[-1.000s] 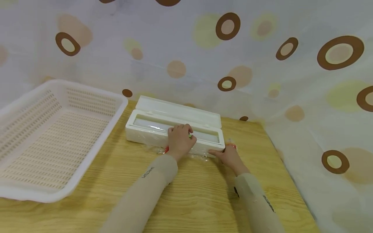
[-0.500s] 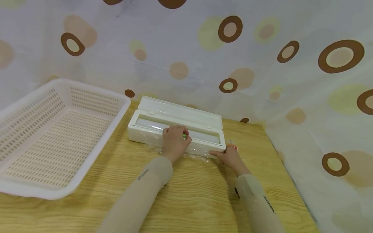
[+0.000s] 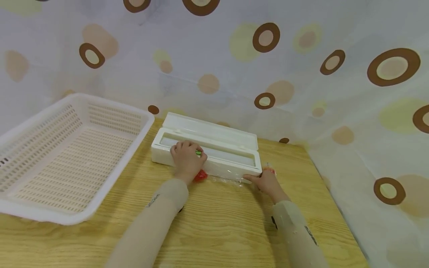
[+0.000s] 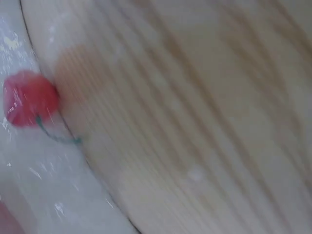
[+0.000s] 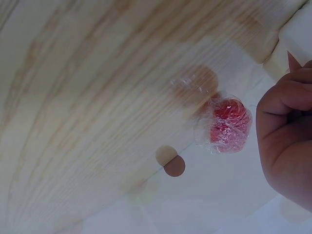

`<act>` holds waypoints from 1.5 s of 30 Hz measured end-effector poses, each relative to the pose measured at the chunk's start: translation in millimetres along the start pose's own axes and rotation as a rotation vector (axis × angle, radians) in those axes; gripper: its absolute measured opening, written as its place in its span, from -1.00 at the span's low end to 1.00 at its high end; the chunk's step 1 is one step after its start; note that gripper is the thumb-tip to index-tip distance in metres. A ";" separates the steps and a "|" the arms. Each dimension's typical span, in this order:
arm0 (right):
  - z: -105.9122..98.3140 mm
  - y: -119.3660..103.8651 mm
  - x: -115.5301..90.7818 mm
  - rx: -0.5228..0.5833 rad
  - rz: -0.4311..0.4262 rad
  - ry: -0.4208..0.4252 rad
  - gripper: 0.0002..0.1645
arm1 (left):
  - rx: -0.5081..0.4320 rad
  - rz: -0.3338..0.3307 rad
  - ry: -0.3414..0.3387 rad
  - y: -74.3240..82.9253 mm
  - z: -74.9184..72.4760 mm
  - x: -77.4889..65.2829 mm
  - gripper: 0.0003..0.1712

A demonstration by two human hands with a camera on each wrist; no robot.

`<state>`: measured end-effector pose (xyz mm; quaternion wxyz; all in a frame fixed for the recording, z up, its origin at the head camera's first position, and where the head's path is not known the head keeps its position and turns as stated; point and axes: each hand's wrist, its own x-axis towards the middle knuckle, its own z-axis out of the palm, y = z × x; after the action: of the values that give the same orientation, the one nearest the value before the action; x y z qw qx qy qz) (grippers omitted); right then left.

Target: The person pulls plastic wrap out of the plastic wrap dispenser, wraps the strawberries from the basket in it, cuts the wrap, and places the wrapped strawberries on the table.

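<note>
A long white cling film dispenser [image 3: 231,171] stands on the table, its lid [image 3: 211,128] swung up at the back and a pale roll [image 3: 231,155] inside. My left hand [image 3: 187,159] is over the front edge, left of the middle, thumb and fingers pinching a small green slider [image 3: 199,153]. My right hand [image 3: 267,183] grips the right front corner, thumb along the front. Clear film [image 3: 226,181] hangs at the front. A red cherry-like piece [image 3: 201,176] with a thin green stem, seen in the left wrist view, lies under film beside my left wrist.
Past my right hand lies a red piece wrapped in clear film [image 5: 230,124]. A large white plastic basket [image 3: 72,171] stands at the left. Patterned sheeting [image 3: 207,48] rises behind and to the right of the wood-grain table [image 3: 218,227].
My left hand has slid leftward along the dispenser's front edge with the green slider, uncovering more of the red piece. My right hand keeps its grip on the corner.
</note>
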<state>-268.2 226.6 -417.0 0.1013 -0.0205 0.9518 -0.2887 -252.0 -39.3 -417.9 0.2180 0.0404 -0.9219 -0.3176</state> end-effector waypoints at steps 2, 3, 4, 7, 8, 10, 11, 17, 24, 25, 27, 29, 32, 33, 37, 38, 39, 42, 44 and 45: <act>-1.1 0.2 -0.5 -0.003 0.008 0.000 -0.46 | -0.015 -0.026 0.039 -9.9 -3.0 1.8 -0.92; -1.6 0.2 -0.6 -0.011 0.010 0.002 -0.46 | -0.022 -0.036 0.057 -13.8 -5.1 2.6 -0.92; -2.2 -0.1 -0.8 -0.011 0.013 0.000 -0.46 | -0.033 -0.045 0.074 -16.9 -7.7 2.9 -0.92; -3.9 -1.0 -0.8 -0.005 0.007 -0.012 -0.45 | -0.081 -0.078 0.106 -22.4 -14.8 3.6 -0.93; -4.0 -1.5 -0.9 0.000 0.004 -0.014 -0.46 | -0.091 -0.090 0.110 -24.2 -16.3 3.9 -0.90; -3.7 -2.1 -0.7 -0.007 -0.011 -0.018 -0.45 | -0.115 -0.127 0.113 -27.9 -19.2 4.5 -0.75; -3.5 -2.5 -0.7 -0.010 -0.015 -0.018 -0.45 | -0.129 -0.152 0.110 -29.7 -20.3 4.8 -0.64; -1.7 -2.8 -0.6 -0.031 0.001 0.002 -0.39 | -0.208 -0.281 0.035 -35.7 -26.4 5.1 -0.22; -1.1 -1.0 0.6 -0.035 -0.009 0.006 -0.39 | -0.241 -0.300 0.039 -35.0 -27.5 3.7 -0.50; -1.2 -0.9 0.7 -0.033 -0.008 0.006 -0.39 | -0.247 -0.300 0.045 -35.1 -27.1 3.4 -0.56; -1.2 -1.0 0.5 -0.028 -0.008 0.000 -0.40 | -0.258 -0.295 0.055 -35.9 -26.8 2.9 -0.66; -1.0 -1.0 0.2 -0.020 -0.007 -0.005 -0.41 | -0.282 -0.299 0.068 -37.4 -26.5 3.0 -0.74; -0.4 -0.9 0.3 -0.014 -0.009 -0.015 -0.41 | -0.324 -0.306 0.106 -43.0 -25.9 5.0 -0.79; -0.4 -0.7 0.4 -0.015 -0.009 -0.015 -0.41 | -0.340 -0.305 0.122 -45.4 -26.2 5.8 -0.80; 0.0 0.7 0.8 -0.034 -0.009 -0.006 -0.40 | -0.409 -0.289 0.178 -55.0 -28.4 8.1 -0.81; 0.0 1.1 1.0 -0.041 -0.013 -0.002 -0.41 | -0.425 -0.284 0.185 -56.5 -29.6 8.2 -0.82; 0.2 1.6 1.2 -0.044 -0.017 0.002 -0.42 | -0.446 -0.284 0.186 -57.4 -31.2 8.0 -0.82; 0.5 2.1 1.7 -0.049 -0.031 0.003 -0.44 | -0.474 -0.305 0.177 -58.3 -35.1 7.2 -0.81; 0.5 1.9 2.0 -0.043 -0.036 -0.001 -0.45 | -0.480 -0.337 0.172 -58.0 -37.0 6.8 -0.79; 0.5 1.7 2.0 -0.039 -0.035 -0.006 -0.45 | -0.488 -0.353 0.171 -58.0 -37.6 6.7 -0.77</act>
<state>-270.1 227.5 -418.7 0.0985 -0.0398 0.9565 -0.2718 -245.7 -108.1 -424.0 0.2394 0.1729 -0.7756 -0.5579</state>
